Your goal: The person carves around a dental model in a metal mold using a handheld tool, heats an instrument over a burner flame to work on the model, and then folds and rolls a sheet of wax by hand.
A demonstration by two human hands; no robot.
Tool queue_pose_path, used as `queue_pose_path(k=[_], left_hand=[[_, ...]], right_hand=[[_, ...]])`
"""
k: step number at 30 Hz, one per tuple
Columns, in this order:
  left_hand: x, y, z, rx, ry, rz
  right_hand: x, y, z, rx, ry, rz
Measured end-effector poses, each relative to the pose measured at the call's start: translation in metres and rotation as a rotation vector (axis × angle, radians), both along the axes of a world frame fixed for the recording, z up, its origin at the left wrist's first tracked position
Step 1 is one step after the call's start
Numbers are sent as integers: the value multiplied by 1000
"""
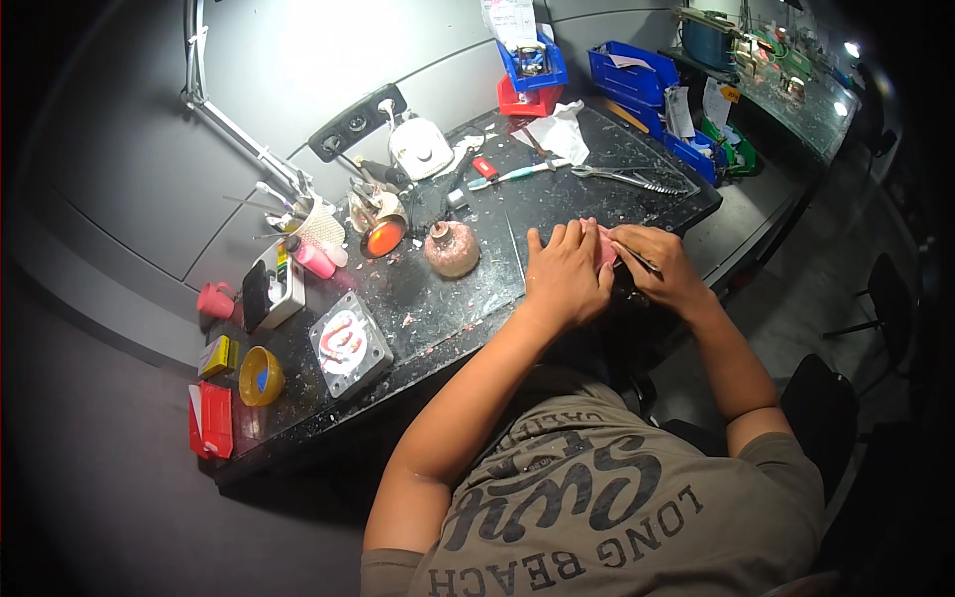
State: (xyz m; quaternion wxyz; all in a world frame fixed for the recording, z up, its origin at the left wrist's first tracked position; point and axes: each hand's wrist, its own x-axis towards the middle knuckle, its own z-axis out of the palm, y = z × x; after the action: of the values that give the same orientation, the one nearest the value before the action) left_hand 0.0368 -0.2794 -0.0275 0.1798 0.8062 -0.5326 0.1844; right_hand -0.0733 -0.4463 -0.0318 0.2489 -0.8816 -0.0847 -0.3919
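Observation:
At the bench's near edge, my left hand is closed around a pink piece, which is mostly hidden by my fingers. My right hand grips a slim dark tool against that piece, just beside my left fingers. A long thin metal instrument lies left of my hands, and further left stands a round, pink-speckled burner-like container with a metal top. A metal flask holding a white cast with a red horseshoe shape rests at the bench's lower left.
The dark bench carries a lamp with orange base, a white device, pliers, a yellow bowl, a red case and a pen holder. Blue bins stand behind. Chairs are at right.

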Motion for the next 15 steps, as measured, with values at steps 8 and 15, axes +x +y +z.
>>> queue_pose_path(k=[8, 15], left_hand=[[-1, -1, 0, 48, -9, 6], [-1, 0, 0, 61, 7, 6]], right_hand=[[-14, -3, 4, 10, 54, -7], [-32, -1, 14, 93, 88, -3]])
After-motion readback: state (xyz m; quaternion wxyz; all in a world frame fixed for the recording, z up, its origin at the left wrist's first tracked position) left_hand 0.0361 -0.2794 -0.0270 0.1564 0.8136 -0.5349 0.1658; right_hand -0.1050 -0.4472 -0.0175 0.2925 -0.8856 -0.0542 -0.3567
